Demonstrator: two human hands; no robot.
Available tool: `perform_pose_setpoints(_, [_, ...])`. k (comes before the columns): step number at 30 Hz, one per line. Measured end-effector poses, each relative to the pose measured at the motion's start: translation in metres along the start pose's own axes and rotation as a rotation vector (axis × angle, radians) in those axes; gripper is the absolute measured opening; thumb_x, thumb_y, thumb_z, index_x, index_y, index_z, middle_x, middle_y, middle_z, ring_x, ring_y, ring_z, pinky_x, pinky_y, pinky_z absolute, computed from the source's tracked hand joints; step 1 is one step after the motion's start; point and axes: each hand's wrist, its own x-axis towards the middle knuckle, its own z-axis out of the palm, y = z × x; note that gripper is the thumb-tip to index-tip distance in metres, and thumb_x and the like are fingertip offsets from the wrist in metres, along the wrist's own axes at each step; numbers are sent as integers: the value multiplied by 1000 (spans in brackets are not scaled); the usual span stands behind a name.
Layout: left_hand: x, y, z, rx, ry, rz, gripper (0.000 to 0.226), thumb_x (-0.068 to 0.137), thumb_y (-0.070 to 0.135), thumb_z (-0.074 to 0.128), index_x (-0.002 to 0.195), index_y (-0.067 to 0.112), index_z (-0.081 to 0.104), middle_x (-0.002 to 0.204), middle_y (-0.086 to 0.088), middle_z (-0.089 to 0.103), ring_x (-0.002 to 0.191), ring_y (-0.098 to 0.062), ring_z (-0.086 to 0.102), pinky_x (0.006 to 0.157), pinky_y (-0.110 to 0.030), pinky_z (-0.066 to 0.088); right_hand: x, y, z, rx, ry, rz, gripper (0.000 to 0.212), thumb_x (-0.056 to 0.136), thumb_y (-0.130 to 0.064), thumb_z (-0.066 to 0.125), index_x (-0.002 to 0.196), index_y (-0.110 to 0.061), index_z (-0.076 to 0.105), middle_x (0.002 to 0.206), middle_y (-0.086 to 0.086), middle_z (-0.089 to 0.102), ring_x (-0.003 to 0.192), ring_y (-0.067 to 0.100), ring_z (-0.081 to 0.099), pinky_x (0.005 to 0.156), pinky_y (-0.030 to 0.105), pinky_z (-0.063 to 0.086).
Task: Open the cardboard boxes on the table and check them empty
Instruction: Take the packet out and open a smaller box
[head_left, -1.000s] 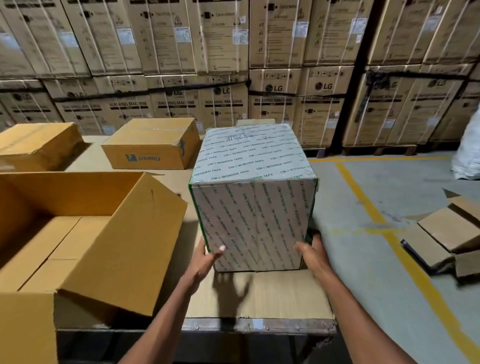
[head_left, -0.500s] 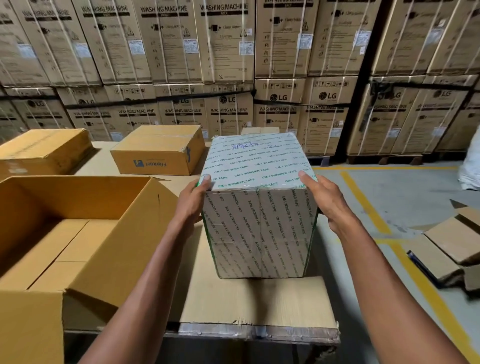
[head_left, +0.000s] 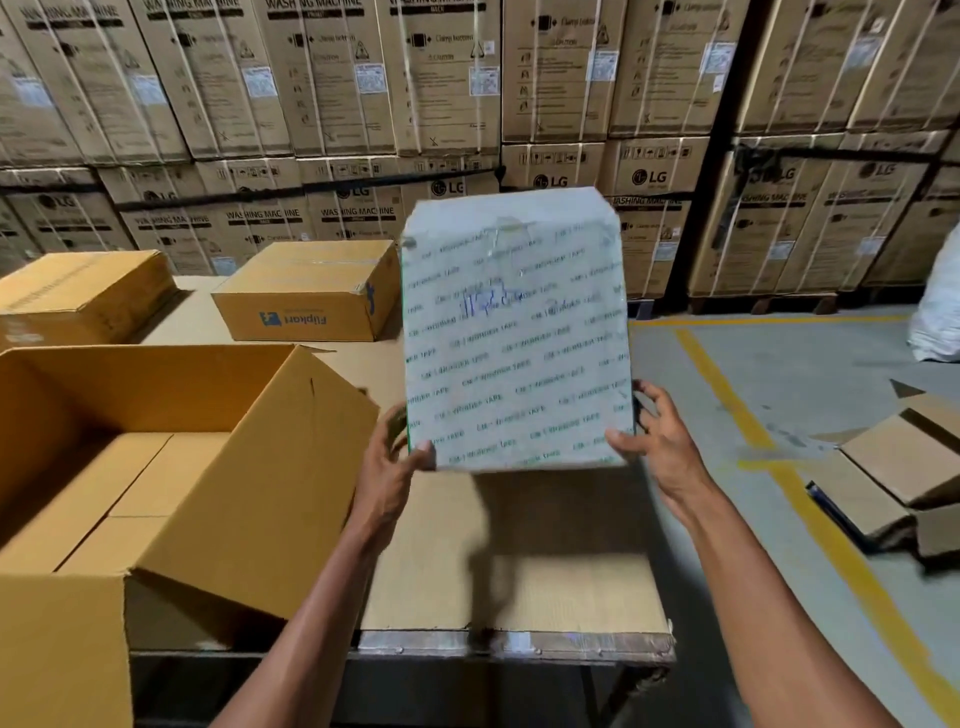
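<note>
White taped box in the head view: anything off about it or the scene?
The white taped box is off the table, tipped so its handwritten face turns to the camera, held at its lower corners by the left hand and right hand. It remains sealed. On the floor at right lie flattened cardboard pieces.
</note>
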Motion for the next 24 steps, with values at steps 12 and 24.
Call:
perform_pose_setpoints(12, [-55,-118,-3,246,12,-297,44,91,0,66,122,28,53,136,-1,59,128,-23,54,86,-23,53,-59,124,6,-372,184,345,48,75,6,80,114,-6,57,104,6,67,98,23,63,86,30,49])
perform_pose_setpoints(24, [-31,10,6,172,189,148,50,102,34,44,151,24,45,153,8,47,131,-7,52,100,-27,47,-50,-2,11,-36,230,-172,39,91,-18,54,128,-14,64,122,-3,69,109,3,64,89,19,49])
